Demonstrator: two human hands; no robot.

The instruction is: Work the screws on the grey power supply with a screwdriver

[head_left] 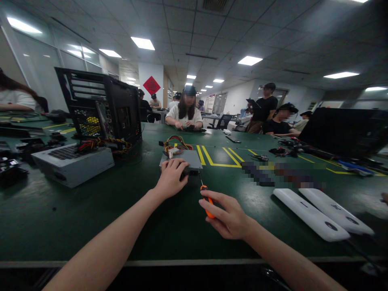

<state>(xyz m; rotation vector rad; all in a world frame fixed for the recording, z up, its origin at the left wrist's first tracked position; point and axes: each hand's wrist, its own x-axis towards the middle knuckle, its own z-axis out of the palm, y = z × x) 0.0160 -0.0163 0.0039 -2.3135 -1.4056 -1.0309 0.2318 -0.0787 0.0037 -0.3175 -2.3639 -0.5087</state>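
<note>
A small grey computer power supply (194, 158) lies on the green table, its bundle of coloured wires (179, 142) spilling over the back. Across its left part rests my left hand (173, 177), fingers curled over the top and front edge, gripping it. My right hand (227, 214) holds a screwdriver (207, 202) with an orange and black handle between thumb and fingers. The screwdriver's thin shaft points up and away from me, its tip at the front right corner of the power supply. Whether the tip sits in a screw is too small to tell.
Left stands a black computer case (100, 107), with a larger power supply (74, 163) before it. Two white devices (312, 214) lie at the right, near blurred dark items (257, 173). A black monitor (342, 131) is farther right. Across the table sits a person (184, 113).
</note>
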